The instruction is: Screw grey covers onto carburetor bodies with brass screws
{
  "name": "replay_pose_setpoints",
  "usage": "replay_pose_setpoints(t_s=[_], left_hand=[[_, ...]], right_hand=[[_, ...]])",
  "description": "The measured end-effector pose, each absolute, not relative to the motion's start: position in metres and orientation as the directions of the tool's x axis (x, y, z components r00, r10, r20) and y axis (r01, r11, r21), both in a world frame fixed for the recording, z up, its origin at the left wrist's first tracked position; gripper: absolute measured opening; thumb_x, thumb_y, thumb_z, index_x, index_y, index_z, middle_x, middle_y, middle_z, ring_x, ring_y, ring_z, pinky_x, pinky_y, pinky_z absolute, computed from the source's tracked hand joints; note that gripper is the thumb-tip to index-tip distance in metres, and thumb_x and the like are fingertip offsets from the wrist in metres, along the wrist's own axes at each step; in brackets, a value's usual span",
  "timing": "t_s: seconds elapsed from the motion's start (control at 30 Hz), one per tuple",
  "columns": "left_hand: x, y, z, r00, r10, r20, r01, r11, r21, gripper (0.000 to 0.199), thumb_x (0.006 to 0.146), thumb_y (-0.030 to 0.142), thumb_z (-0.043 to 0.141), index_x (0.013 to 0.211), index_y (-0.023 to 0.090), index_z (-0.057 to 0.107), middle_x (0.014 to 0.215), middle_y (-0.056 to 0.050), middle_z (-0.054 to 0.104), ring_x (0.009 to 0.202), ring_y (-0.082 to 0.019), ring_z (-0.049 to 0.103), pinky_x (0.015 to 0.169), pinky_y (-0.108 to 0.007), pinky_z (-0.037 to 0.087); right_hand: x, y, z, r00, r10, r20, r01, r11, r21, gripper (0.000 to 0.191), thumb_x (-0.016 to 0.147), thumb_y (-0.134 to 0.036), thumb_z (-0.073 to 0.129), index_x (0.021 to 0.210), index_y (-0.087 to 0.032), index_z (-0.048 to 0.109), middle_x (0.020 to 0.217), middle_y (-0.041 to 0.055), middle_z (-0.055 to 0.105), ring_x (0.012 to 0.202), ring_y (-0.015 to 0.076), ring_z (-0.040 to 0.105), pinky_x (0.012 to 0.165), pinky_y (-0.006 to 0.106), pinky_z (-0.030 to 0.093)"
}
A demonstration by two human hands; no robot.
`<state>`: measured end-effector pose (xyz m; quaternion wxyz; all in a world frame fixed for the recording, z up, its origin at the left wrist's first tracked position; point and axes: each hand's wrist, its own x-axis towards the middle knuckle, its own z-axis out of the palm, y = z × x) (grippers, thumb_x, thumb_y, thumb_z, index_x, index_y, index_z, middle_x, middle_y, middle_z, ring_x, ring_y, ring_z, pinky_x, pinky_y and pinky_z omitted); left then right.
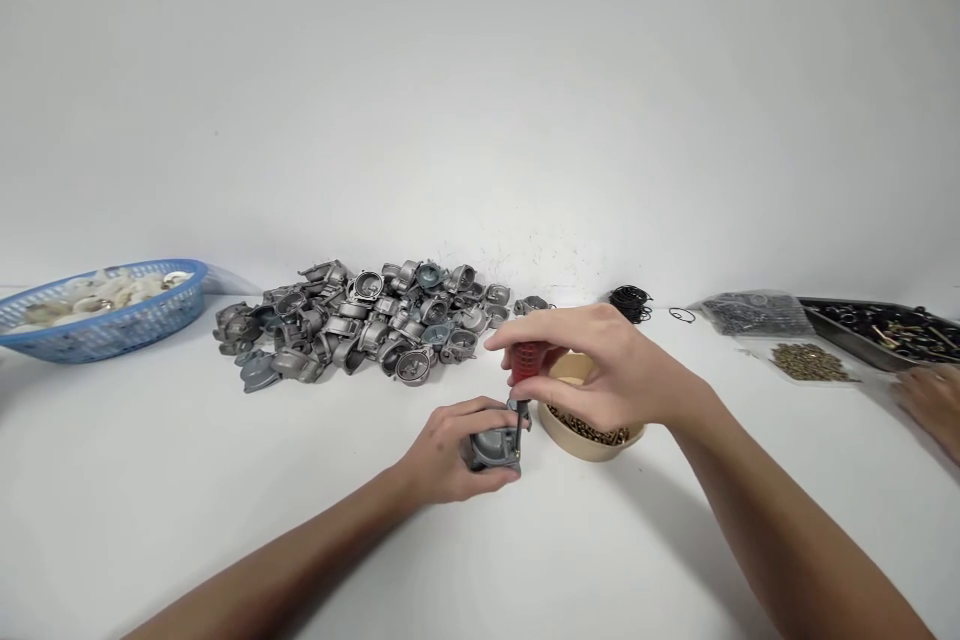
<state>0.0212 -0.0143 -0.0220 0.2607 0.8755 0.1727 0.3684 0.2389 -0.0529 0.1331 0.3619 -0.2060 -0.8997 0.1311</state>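
Observation:
My left hand [457,450] is closed around a grey metal carburetor float bowl [493,447], holding it on the white table with its hollow side showing. My right hand [592,365] grips a red-handled screwdriver [529,360] from above. Its dark shaft points down, and the tip meets the bowl's right side near a small brass-coloured spot. Just beyond, partly behind my right hand, stands a cream tub [581,450] of small brass parts.
A heap of grey metal bowls [367,320] lies along the wall. At left is a blue basket [112,330] of whitish pieces. Black rings [630,303], a bag of brass parts [810,363], a clear bag [757,312] and a dark tray [862,338] sit right, near another person's hand [930,405].

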Motion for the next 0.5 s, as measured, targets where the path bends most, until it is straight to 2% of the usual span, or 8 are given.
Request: replay_pose_setpoints(t_s=[0.07,0.2,0.33,0.43,0.5], left_hand=[[0.0217,-0.0153,-0.0212,0.654,0.507,0.562,0.107,-0.797,0.594,0.045,0.074,0.029,0.083,0.115,0.021,0.068,0.107,-0.005,0.074,0.091,-0.02,0.07,0.085,-0.029,0.055],[0.0224,-0.0171,-0.0208,0.651,0.529,0.544,0.128,-0.784,0.608,0.042,0.074,0.03,0.083,0.113,0.021,0.07,0.106,-0.005,0.074,0.089,-0.019,0.07,0.082,-0.028,0.055],[0.0218,-0.0164,-0.0212,0.649,0.496,0.577,0.115,-0.814,0.57,0.047,0.074,0.031,0.083,0.117,0.021,0.068,0.106,-0.005,0.074,0.092,-0.02,0.07,0.085,-0.029,0.055],[0.0204,-0.015,-0.0204,0.67,0.479,0.567,0.129,-0.828,0.546,0.048,0.076,0.033,0.082,0.12,0.023,0.066,0.11,-0.006,0.074,0.094,-0.021,0.07,0.085,-0.03,0.055],[0.0187,-0.0136,-0.0197,0.685,0.453,0.571,0.121,-0.843,0.524,0.05,0.077,0.034,0.081,0.123,0.024,0.064,0.112,-0.007,0.073,0.096,-0.022,0.07,0.086,-0.031,0.055]], right_hand=[[0.2372,-0.0495,0.1305,-0.64,0.457,0.618,0.266,0.886,-0.381,0.035,0.089,-0.016,0.068,0.124,-0.02,0.063,0.09,0.0023,0.073,0.077,0.0149,0.068,0.072,0.028,0.058],[0.2375,-0.0477,0.13,-0.674,0.465,0.574,0.228,0.87,-0.437,0.043,0.09,-0.011,0.06,0.132,-0.02,0.058,0.102,0.0065,0.073,0.088,0.0182,0.069,0.077,0.033,0.059],[0.2403,-0.0459,0.1301,-0.632,0.439,0.638,0.239,0.894,-0.378,0.041,0.088,-0.015,0.067,0.128,-0.023,0.063,0.091,0.0038,0.074,0.083,0.0186,0.067,0.078,0.036,0.058],[0.2409,-0.0434,0.1289,-0.65,0.456,0.607,0.196,0.873,-0.446,0.045,0.09,-0.012,0.063,0.134,-0.022,0.06,0.102,0.0068,0.074,0.089,0.0189,0.067,0.081,0.037,0.059],[0.2407,-0.0416,0.1279,-0.645,0.447,0.619,0.157,0.871,-0.466,0.044,0.09,-0.011,0.064,0.132,-0.022,0.062,0.102,0.0065,0.074,0.088,0.0179,0.068,0.08,0.036,0.06]])
